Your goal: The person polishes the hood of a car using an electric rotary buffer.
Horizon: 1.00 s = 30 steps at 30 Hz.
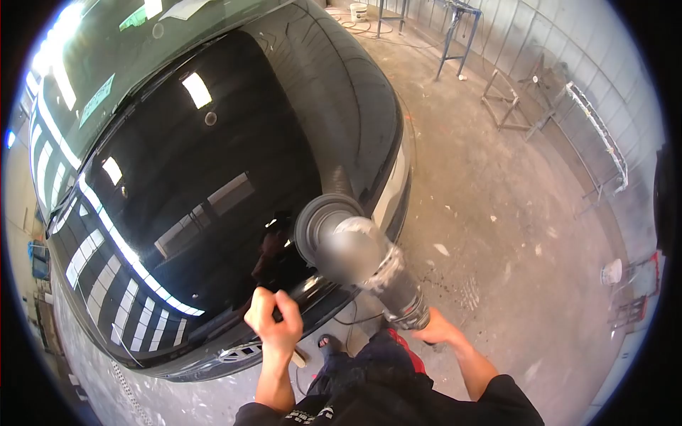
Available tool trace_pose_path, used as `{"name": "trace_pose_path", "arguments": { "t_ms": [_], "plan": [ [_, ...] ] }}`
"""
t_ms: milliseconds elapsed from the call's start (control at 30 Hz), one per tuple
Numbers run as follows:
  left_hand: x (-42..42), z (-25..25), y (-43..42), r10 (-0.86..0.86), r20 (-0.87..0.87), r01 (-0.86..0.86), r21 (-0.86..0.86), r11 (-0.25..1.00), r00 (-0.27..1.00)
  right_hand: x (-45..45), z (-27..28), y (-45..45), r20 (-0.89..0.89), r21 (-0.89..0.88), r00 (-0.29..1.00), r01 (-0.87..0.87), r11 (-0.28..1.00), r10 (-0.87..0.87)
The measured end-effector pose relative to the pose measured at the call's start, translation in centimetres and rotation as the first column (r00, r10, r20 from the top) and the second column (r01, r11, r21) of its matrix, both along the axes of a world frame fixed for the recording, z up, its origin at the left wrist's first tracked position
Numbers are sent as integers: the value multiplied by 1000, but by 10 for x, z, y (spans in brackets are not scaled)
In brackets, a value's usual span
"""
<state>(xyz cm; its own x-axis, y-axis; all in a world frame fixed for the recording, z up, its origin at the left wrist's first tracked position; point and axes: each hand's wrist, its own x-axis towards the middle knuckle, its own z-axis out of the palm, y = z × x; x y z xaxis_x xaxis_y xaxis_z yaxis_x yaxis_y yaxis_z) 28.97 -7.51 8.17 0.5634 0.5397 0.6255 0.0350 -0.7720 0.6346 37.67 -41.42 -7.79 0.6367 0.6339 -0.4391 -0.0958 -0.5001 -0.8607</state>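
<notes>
My right hand [438, 328] is wrapped round the rear body of a polisher [401, 287]. The polisher's round pad [323, 220] is over the front right part of a glossy black car hood [234, 163]. A blurred patch covers part of the tool's head, and I cannot tell whether the pad touches the paint. My left hand [273, 316] is closed in a fist above the hood's front edge, left of the polisher. A dark spot shows between its fingers, but what it grips, if anything, I cannot make out.
The windshield [92, 92] lies beyond the hood. A dark cord [355, 319] hangs near my legs. Along the right wall stand blue metal stands [455, 39], a rusty frame [506, 103] and a white bucket [611, 271]. Another bucket [359, 12] sits at the back.
</notes>
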Motion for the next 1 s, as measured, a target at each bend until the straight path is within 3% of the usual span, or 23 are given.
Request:
{"name": "trace_pose_path", "arguments": {
  "t_ms": [100,133,233,267,367,533,700,900,1000],
  "plan": [
    [-54,-10,21,84,-9,-84,12,996,996,-45,-16,23,14,-5,1000,24,1000,-24],
    [-74,-16,28,127,-18,-127,20,992,992,-53,5,37,71,66,997,-9,998,4],
    [-126,-30,47,213,33,-213,-6,977,976,-78,39,67,-3,62,1000,-30,998,30],
    [-147,-39,56,203,50,-202,-28,979,978,-87,49,77,36,-29,998,-51,998,52],
    [-195,-52,74,338,107,-333,-65,941,935,-102,74,103,37,-78,990,-130,989,133],
    [-245,-69,92,438,131,-427,-101,899,890,-118,85,127,92,-66,961,-254,965,259],
    [-270,-77,92,584,139,-579,-76,812,800,-124,71,137,112,6,956,-273,962,270],
    [-213,-47,76,490,67,-487,-57,871,869,-108,76,111,81,-38,968,-235,971,237],
    [-163,-31,61,344,34,-341,-75,937,938,-90,72,84,82,-95,985,-142,985,150]
  ]
}}
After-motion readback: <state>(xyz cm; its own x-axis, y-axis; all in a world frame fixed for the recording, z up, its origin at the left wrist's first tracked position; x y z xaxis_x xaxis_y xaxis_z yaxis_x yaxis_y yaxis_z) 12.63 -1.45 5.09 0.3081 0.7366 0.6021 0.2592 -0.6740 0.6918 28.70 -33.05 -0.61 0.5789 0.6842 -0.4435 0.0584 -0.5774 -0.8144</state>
